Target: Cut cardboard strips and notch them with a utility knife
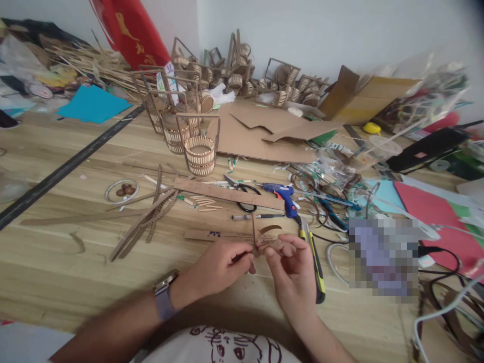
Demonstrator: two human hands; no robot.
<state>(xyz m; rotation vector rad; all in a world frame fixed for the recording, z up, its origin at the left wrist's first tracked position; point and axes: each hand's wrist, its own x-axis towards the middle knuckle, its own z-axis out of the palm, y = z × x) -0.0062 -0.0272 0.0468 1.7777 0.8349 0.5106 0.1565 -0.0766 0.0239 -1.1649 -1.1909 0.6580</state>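
In the head view my left hand (226,262) and my right hand (293,267) meet over the table, fingers pinched together. Between them is a narrow brown cardboard strip (254,227), one end standing up from the fingertips. A curved brown strip (271,228) shows just behind my right fingers; whether it joins the first is unclear. A flat cardboard strip with print (202,235) lies beyond my left hand. Close to my right hand rests a yellow and black utility knife (317,267). A pen (259,217) lies just beyond both hands.
Black-handled scissors (247,199), a blue glue gun (285,196), matchsticks (204,201) and cardboard strips (151,217) lie ahead. Small slatted buckets (200,156) with handles stand behind them. Cardboard sheets (257,131) are farther back. Cables and coloured paper (434,217) crowd the right.
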